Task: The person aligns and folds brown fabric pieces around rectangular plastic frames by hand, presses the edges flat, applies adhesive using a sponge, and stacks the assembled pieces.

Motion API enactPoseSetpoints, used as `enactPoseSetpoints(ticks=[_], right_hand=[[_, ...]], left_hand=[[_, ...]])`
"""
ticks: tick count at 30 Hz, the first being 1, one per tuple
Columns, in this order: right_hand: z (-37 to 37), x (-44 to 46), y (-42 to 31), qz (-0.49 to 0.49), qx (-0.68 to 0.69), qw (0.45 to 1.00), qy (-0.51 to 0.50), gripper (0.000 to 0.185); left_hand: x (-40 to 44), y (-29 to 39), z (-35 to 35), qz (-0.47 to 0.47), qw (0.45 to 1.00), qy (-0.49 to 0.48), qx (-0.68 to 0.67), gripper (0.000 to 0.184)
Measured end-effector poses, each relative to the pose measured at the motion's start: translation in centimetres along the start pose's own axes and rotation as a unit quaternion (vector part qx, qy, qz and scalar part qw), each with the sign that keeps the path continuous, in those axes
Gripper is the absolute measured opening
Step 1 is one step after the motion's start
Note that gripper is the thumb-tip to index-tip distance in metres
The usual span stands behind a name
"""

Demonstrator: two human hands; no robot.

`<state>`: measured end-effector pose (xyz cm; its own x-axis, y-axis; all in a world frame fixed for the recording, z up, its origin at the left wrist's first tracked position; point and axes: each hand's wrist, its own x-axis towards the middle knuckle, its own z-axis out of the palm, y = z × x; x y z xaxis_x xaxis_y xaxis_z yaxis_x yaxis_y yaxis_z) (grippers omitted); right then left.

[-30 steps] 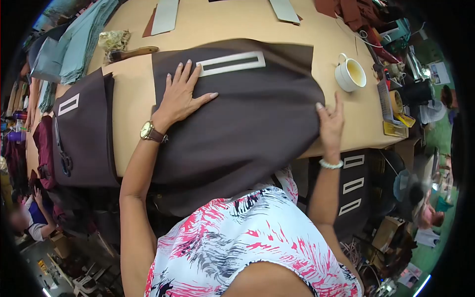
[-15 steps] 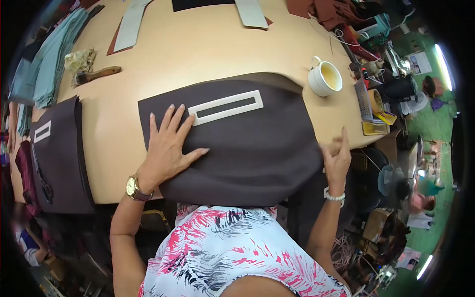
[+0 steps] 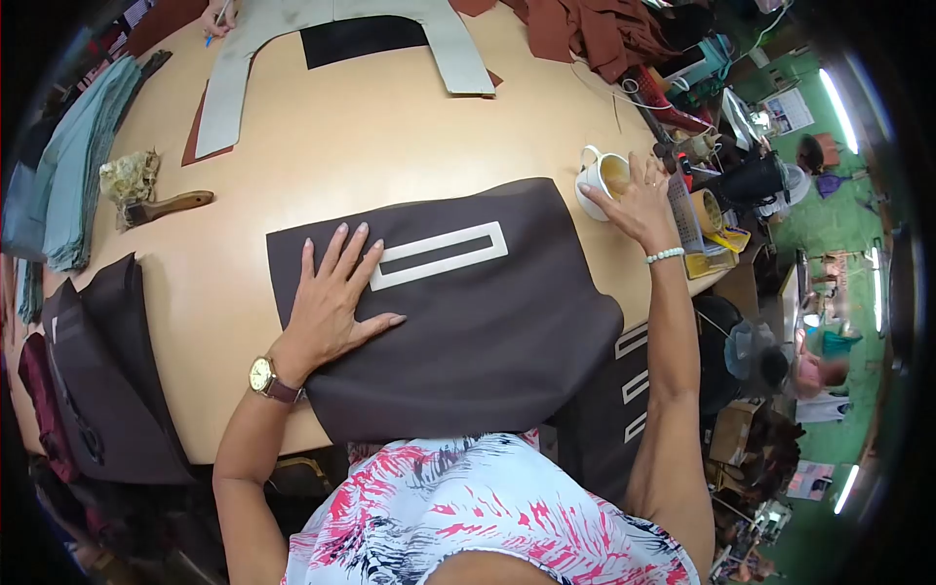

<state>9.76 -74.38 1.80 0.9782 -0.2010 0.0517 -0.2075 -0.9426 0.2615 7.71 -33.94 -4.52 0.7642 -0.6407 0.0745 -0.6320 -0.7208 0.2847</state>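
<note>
My left hand [image 3: 330, 304] lies with fingers spread on a dark brown sheet [image 3: 468, 341], its fingertips beside the left end of a white rectangular frame [image 3: 441, 255] on the sheet. Over at the right, my right hand [image 3: 639, 203] is at a white mug [image 3: 591, 181] of yellowish contents, thumb and fingers apart around its near right side. Whether the fingers touch the mug is unclear. The dark sheet hangs over the table's front edge near my body.
A brush [image 3: 171, 208] and crumpled material [image 3: 129, 177] sit at the left, near dark folded sheets [image 3: 112, 380]. Grey-green pieces [image 3: 226, 102] lie at the far side, where another person's hand [image 3: 220, 18] holds a pen. A basket [image 3: 685, 216] stands at the right.
My right hand has moved from the sheet's right edge up to the mug. The view has shifted, and another person's hand now shows at the far left. My left hand stays on the sheet.
</note>
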Motion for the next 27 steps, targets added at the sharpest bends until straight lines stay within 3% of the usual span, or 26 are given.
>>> enactPoseSetpoints(ticks=[4,7,10,11,15,18,19,21,23,27], right_hand=[[-0.9,0.3,1.6,-0.01,0.091,0.995,0.029,0.064],[-2.1,-0.9,3.2,0.034,0.172,0.975,0.137,0.041],[-1.0,-2.7,3.9,-0.05,0.15,0.982,0.107,0.02],[-1.0,-3.7,3.7,-0.047,0.08,0.993,0.067,0.032],[-1.1,-5.5,1.9,-0.023,0.057,0.995,0.073,0.038],[-3.2,-6.8,-1.1,-0.104,0.12,0.983,0.089,0.036],[-4.8,-7.6,-3.3,-0.131,0.152,0.969,0.145,0.038],[-6.1,-9.7,-7.7,-0.131,0.311,0.929,0.155,0.043],[-6.1,-11.3,-10.8,-0.119,0.473,0.872,0.045,0.047],[-0.7,-10.8,-12.6,-0.086,0.482,0.871,0.029,0.052]], left_hand=[[-0.1,-0.1,0.0,-0.001,0.999,0.025,-0.026,0.079],[-0.4,-0.2,0.2,-0.011,0.998,0.054,-0.041,0.076],[-0.6,-0.5,0.2,-0.018,0.998,0.059,-0.029,0.073],[-0.9,-0.6,0.2,-0.02,0.998,0.052,-0.018,0.073],[-1.6,-0.3,-0.7,-0.019,1.0,0.013,-0.003,0.075],[-1.6,-0.4,-0.6,-0.011,1.0,0.017,-0.005,0.077],[-1.7,-0.4,-0.4,-0.009,1.0,0.019,0.002,0.079],[-1.7,-0.4,-0.3,-0.008,1.0,0.021,0.003,0.079],[-1.7,-0.4,-0.1,-0.006,1.0,0.025,0.003,0.079],[-1.7,-0.5,0.0,-0.007,1.0,0.024,0.0,0.078]])
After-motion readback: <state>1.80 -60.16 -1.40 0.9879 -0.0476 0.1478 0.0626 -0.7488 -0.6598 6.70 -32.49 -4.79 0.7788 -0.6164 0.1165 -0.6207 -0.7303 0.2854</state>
